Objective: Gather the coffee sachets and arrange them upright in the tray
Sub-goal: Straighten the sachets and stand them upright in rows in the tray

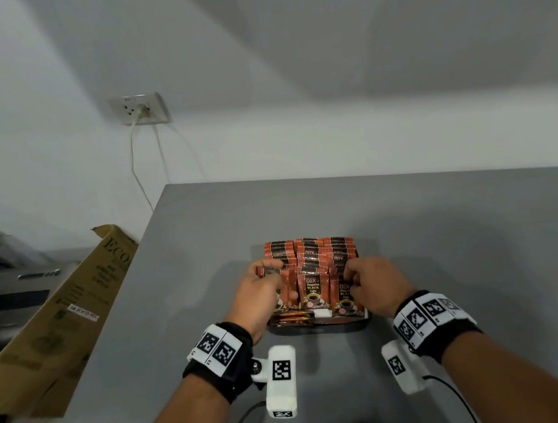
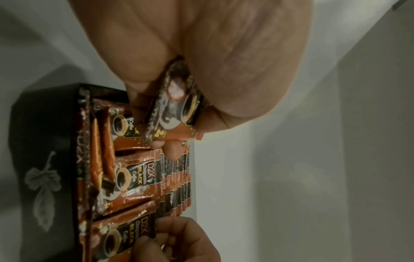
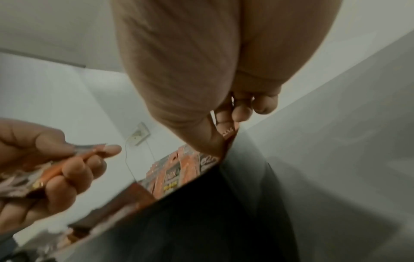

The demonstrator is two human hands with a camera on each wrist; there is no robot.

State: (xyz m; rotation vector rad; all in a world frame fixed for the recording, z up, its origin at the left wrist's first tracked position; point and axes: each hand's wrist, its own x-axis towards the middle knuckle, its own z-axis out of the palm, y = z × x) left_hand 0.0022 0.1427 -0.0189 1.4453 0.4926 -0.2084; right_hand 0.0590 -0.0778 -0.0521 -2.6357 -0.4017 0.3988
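Note:
A black tray [image 1: 317, 328] on the grey table holds several orange-and-black coffee sachets [image 1: 313, 290], standing upright in rows. My left hand [image 1: 271, 281] is over the tray's left side and pinches one sachet [image 2: 170, 99] between thumb and fingers, just above the row. At the tray's front right, my right hand [image 1: 349, 272] pinches the serrated top edge of a standing sachet [image 3: 229, 132]. A few sachets lie flat along the tray's near edge [image 1: 294, 317]. The tray's outer wall [image 2: 40, 177] bears a leaf pattern.
A long cardboard box [image 1: 58, 320] leans at the table's left edge, with a grey appliance [image 1: 11, 298] behind it. A wall socket [image 1: 141, 108] with a hanging cord sits on the far wall. Grey tabletop [image 1: 463, 243] stretches to the right of the tray.

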